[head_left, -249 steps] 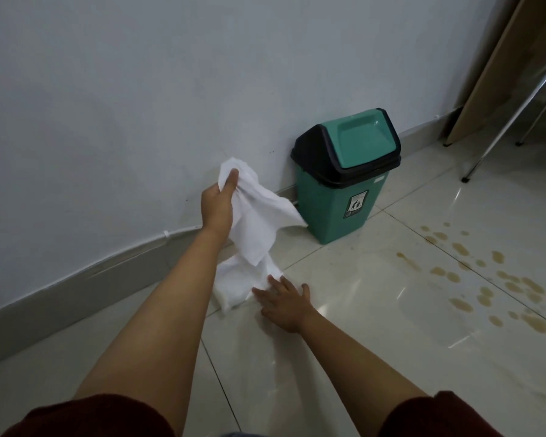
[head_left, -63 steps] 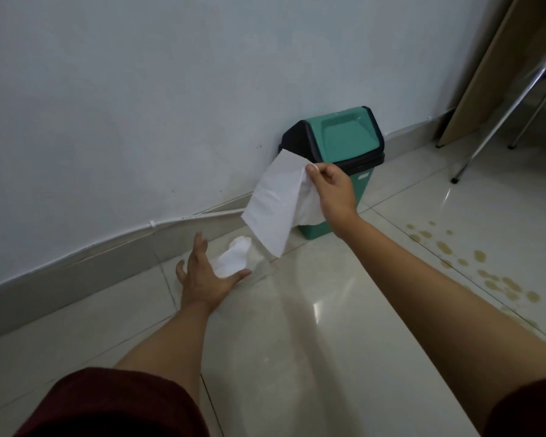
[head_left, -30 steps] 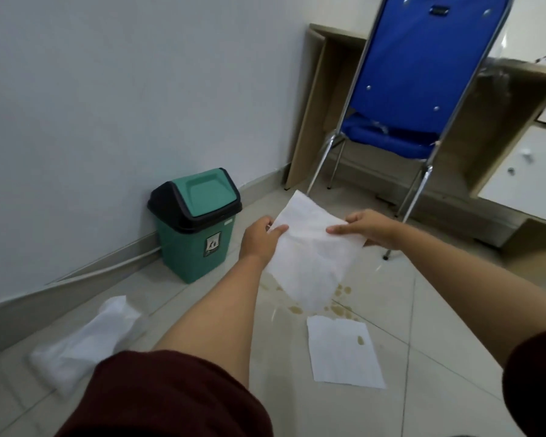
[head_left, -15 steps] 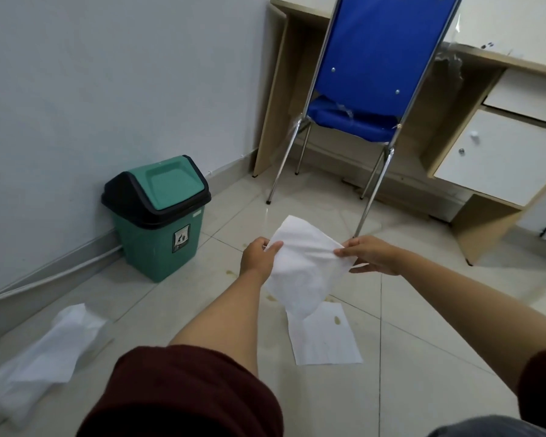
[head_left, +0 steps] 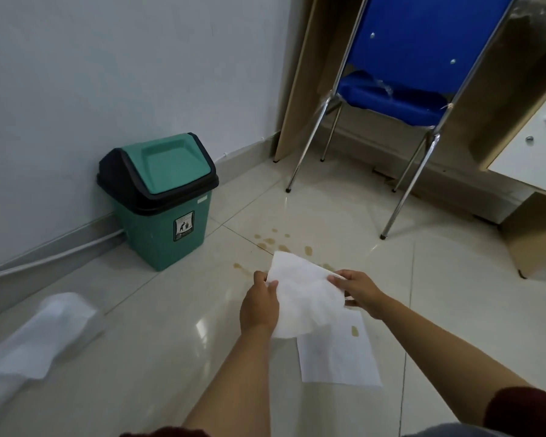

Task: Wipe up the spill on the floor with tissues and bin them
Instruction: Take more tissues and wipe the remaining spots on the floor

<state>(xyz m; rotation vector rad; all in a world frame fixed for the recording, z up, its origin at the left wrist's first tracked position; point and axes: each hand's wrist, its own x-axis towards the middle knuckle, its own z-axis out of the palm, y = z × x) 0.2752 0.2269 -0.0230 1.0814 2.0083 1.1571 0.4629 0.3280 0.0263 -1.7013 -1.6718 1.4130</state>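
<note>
- You hold one thin white tissue sheet (head_left: pixel 303 298) spread in the air between both hands: your left hand (head_left: pixel 259 305) pinches its left edge and your right hand (head_left: pixel 360 291) pinches its right edge, just above the brownish spill drops (head_left: pixel 271 241) on the glossy beige floor tiles (head_left: pixel 158 342).
- A second flat white tissue (head_left: pixel 338 354) already lies on the floor and shows one brown spot, so I judge the soaking is only begun.
- Most drops are still uncovered, and nothing is binned yet (this is my reading).
- The green plastic bin with the black swing-lid collar (head_left: pixel 161 197) stands by the wall; its small sticker shows a pictogram, the writing is too small to read.
- A soft white tissue pack (head_left: pixel 35 339) lies at the left.
</note>
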